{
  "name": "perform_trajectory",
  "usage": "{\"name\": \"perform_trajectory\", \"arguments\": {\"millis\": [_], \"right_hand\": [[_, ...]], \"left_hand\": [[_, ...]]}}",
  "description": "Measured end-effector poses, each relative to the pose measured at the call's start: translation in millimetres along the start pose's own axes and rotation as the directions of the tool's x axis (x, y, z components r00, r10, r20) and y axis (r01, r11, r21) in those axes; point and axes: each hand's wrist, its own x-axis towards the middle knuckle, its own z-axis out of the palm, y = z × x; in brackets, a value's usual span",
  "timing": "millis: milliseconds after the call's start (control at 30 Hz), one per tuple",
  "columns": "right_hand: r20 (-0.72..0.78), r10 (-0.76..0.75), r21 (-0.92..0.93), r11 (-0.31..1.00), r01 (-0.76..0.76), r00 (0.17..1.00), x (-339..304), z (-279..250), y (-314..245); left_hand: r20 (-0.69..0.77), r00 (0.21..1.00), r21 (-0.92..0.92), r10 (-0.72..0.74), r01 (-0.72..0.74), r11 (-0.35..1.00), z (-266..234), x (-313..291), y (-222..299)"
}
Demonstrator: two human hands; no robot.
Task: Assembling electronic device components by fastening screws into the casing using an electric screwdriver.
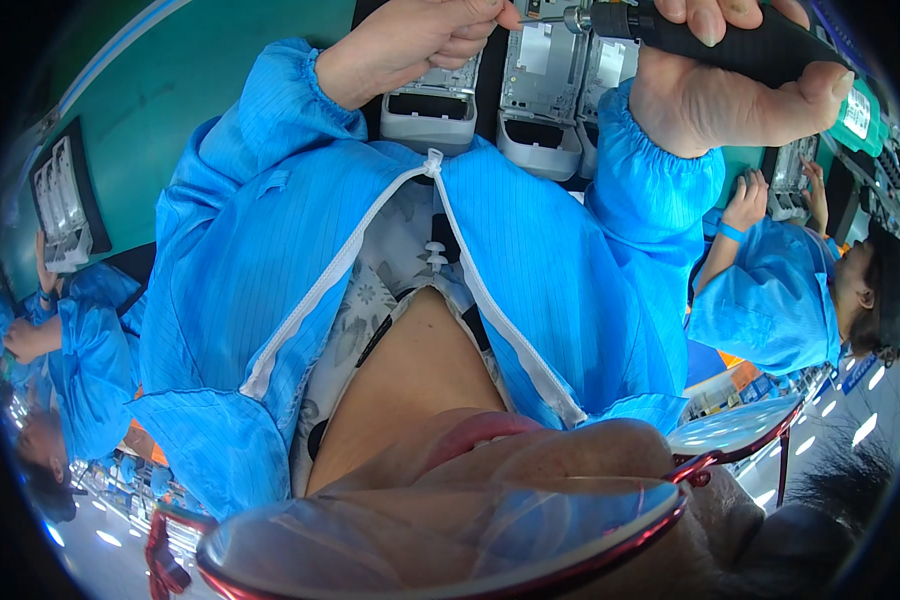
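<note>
My right hand (700, 105) is wrapped round a black electric screwdriver (760, 45), held level above the bench with its thin metal bit (540, 20) pointing left. My left hand (420, 40) has its fingers closed in a pinch at the bit's tip; whatever sits between the fingertips is too small to make out. Below the hands lie several light grey device housings with metal-lined insides: one housing (430, 115) under my left wrist, another housing (540, 140) below the bit, and a third housing (610, 65) partly hidden by my right hand and sleeve.
The housings lie on black matting over a green bench top (190, 80). Another grey housing (62, 200) rests on a black mat at far left. A co-worker in blue (770, 290) handles a housing (792, 175) at right; another co-worker (90, 350) sits at left. A green labelled object (860, 118) is beyond my right thumb.
</note>
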Motion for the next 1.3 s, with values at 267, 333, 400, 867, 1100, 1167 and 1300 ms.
{"name": "perform_trajectory", "arguments": {"millis": [267,333,400,867,1100,1167,1300], "right_hand": [[0.014,-0.054,0.003,0.999,0.054,0.998,9.3,-1.5,1.7],[0.037,-0.051,0.003,0.999,0.051,0.998,12.4,-3.5,2.0],[0.062,-0.048,0.002,0.999,0.048,0.997,15.0,-6.3,4.1],[0.079,0.009,0.024,1.0,-0.011,0.997,12.3,-1.0,6.7],[0.07,0.009,-0.059,0.998,-0.004,0.997,11.6,-1.2,8.8],[0.08,-0.027,-0.022,0.999,0.029,0.996,7.8,-6.6,11.3],[0.019,-0.038,-0.054,0.998,0.039,0.999,-7.4,-22.1,-2.0]], "left_hand": [[0.116,0.993,0.043,0.018,-0.023,0.999,4.7,0.0,6.1],[0.118,0.993,0.048,0.02,-0.025,0.999,7.0,0.0,7.7],[0.12,0.993,0.052,0.023,-0.029,0.998,7.8,0.5,9.2],[0.042,0.978,0.444,0.206,-0.203,0.873,-1.0,6.2,-0.9],[0.058,0.93,0.453,0.362,-0.348,0.821,1.4,7.0,-8.9],[0.033,0.924,0.406,0.381,-0.361,0.84,5.0,6.8,-13.5],[-0.106,0.993,0.21,0.042,-0.019,0.978,16.0,-0.9,4.1]]}}
